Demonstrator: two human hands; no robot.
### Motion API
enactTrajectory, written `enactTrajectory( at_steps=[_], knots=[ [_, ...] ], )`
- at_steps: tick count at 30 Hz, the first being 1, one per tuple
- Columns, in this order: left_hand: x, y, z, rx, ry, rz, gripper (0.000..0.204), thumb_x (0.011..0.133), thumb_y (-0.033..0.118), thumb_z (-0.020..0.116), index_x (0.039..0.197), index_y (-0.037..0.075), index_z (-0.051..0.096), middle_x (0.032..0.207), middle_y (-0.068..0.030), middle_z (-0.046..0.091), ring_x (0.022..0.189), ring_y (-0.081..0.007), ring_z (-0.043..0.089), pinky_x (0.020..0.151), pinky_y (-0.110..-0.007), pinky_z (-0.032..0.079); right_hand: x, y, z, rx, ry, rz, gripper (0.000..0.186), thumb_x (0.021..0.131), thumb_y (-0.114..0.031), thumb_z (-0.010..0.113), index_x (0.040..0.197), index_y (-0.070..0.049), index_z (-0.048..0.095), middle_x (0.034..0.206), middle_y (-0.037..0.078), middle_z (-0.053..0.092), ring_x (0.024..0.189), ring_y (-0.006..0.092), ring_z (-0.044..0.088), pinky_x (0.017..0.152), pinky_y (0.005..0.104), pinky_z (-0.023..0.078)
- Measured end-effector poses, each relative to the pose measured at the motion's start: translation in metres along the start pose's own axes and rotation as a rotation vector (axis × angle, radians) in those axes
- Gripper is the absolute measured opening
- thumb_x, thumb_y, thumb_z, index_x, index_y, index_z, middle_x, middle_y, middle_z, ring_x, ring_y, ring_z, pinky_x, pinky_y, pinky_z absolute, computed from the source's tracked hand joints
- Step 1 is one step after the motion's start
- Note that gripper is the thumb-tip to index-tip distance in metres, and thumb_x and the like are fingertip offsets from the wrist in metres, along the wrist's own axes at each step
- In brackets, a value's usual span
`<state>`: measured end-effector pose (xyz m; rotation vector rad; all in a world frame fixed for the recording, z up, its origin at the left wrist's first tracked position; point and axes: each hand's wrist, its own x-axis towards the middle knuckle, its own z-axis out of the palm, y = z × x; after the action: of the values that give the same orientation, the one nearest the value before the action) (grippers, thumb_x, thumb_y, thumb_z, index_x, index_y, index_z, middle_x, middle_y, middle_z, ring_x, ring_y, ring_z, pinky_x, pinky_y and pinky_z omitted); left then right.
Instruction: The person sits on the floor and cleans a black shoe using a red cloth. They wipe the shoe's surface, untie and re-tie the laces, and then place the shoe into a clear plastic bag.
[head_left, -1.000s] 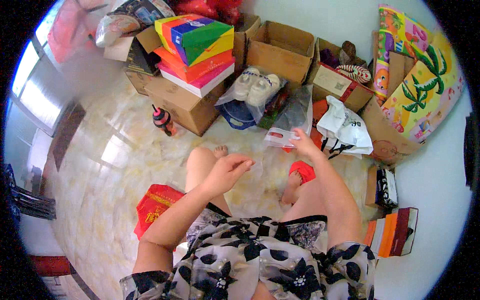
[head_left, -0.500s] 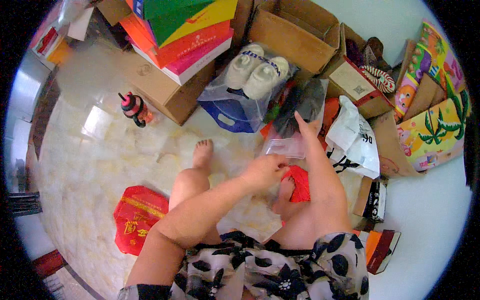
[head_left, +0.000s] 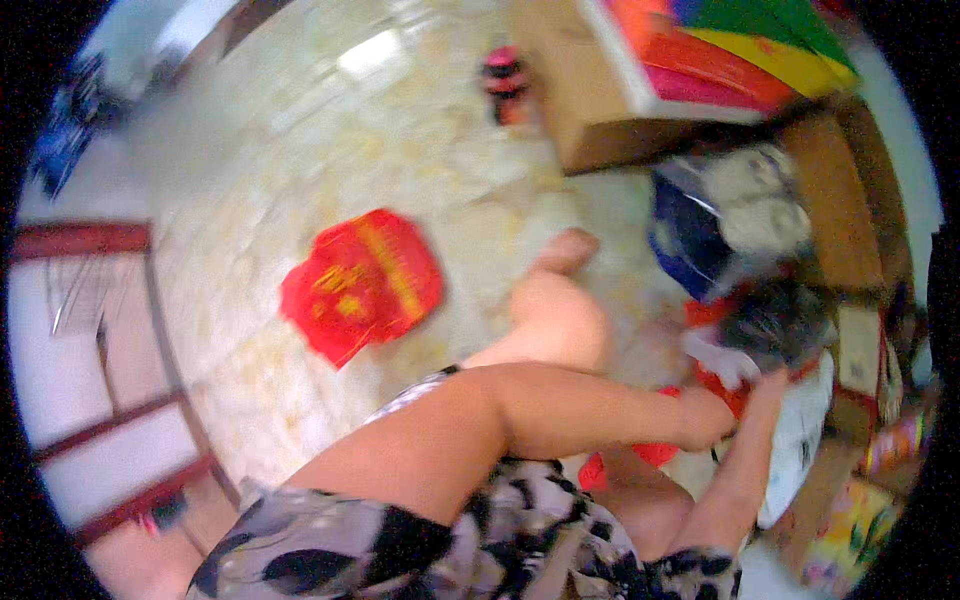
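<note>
Toward the right of the head view, my left hand point(head_left: 708, 416) is by a clear plastic bag with something dark in it point(head_left: 775, 325). Motion blur smears its fingers. Close beside it, my right hand point(head_left: 768, 388) reaches up to the lower edge of that bag, its fingers too blurred to read. A white shape point(head_left: 725, 360) shows just beyond my left hand, over red material. Below my left forearm, a red bag point(head_left: 655, 455) lies crumpled on the floor. A white plastic bag point(head_left: 805, 440) lies right of my right forearm.
White shoes point(head_left: 765, 215) lie in a clear and blue bag. Behind them stands a cardboard box point(head_left: 590, 140) topped by colourful packages point(head_left: 720, 75). A bottle point(head_left: 505, 80) stands beside it. Another red bag point(head_left: 375, 285) lies flat on the tiled floor. An open carton point(head_left: 830, 190) stands at right.
The view has swung left, so everything sits farther right and is blurred. Both hands remain close together by the clear bag; the right hand now sits lower against it.
</note>
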<state>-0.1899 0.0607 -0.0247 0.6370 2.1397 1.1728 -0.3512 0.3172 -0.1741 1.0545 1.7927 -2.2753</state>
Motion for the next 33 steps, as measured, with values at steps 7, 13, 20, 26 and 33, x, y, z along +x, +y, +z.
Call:
enactTrajectory(
  at_steps=[7, 13, 20, 26, 33],
  knots=[
    [-0.017, 0.001, 0.001, 0.144, -0.056, 0.064, 0.021, 0.065, 0.008, 0.061, 0.084, 0.001, 0.066, 0.088, -0.0155, 0.064, 0.084, -0.0276, 0.062, 0.067, -0.04, 0.05, 0.004, -0.047, -0.047, -0.051, 0.125, -0.007, 0.057, 0.075, -0.038, 0.059, 0.123, -0.012, 0.043, 0.121, 0.01, 0.047, 0.104, 0.0331, 0.047, 0.086, 0.0553, 0.035],
    [-0.024, -0.005, -0.011, 0.176, -0.024, 0.088, 0.021, 0.071, 0.013, 0.056, 0.085, 0.0, 0.066, 0.089, -0.0164, 0.064, 0.085, -0.0283, 0.062, 0.068, -0.041, 0.049, -0.015, -0.071, -0.078, 0.013, 0.154, 0.043, 0.06, 0.077, -0.047, 0.056, 0.125, -0.013, 0.042, 0.126, 0.009, 0.044, 0.108, 0.0326, 0.043, 0.09, 0.0558, 0.03],
    [-0.018, -0.018, -0.016, 0.036, 0.116, 0.063, 0.022, 0.077, 0.02, 0.054, 0.088, 0.003, 0.063, 0.087, -0.0193, 0.062, 0.083, -0.034, 0.06, 0.072, -0.043, 0.047, -0.051, -0.027, -0.092, -0.155, -0.125, 0.018, 0.04, 0.081, -0.042, 0.056, 0.107, -0.012, 0.048, 0.1, 0.011, 0.052, 0.089, 0.0331, 0.051, 0.07, 0.0497, 0.043],
    [-0.054, -0.042, -0.059, 0.117, 0.518, 0.257, 0.026, 0.078, 0.021, 0.057, 0.099, 0.005, 0.057, 0.093, -0.0165, 0.057, 0.091, -0.0333, 0.055, 0.081, -0.042, 0.044, -0.235, -0.064, -0.022, -0.448, -0.246, -0.018, 0.044, 0.085, -0.031, 0.056, 0.119, -0.005, 0.045, 0.116, 0.006, 0.048, 0.104, 0.0201, 0.05, 0.084, 0.0366, 0.043],
    [-0.201, -0.049, -0.151, -0.828, 0.86, -0.03, 0.027, 0.082, 0.017, 0.058, 0.108, 0.009, 0.055, 0.089, -0.0023, 0.058, 0.081, -0.0107, 0.056, 0.066, -0.027, 0.047, -0.34, -0.032, -0.046, -0.599, -0.378, -0.053, 0.035, 0.086, -0.029, 0.054, 0.114, -0.007, 0.05, 0.104, 0.005, 0.055, 0.088, 0.0174, 0.058, 0.073, 0.0293, 0.047]
  ],
)
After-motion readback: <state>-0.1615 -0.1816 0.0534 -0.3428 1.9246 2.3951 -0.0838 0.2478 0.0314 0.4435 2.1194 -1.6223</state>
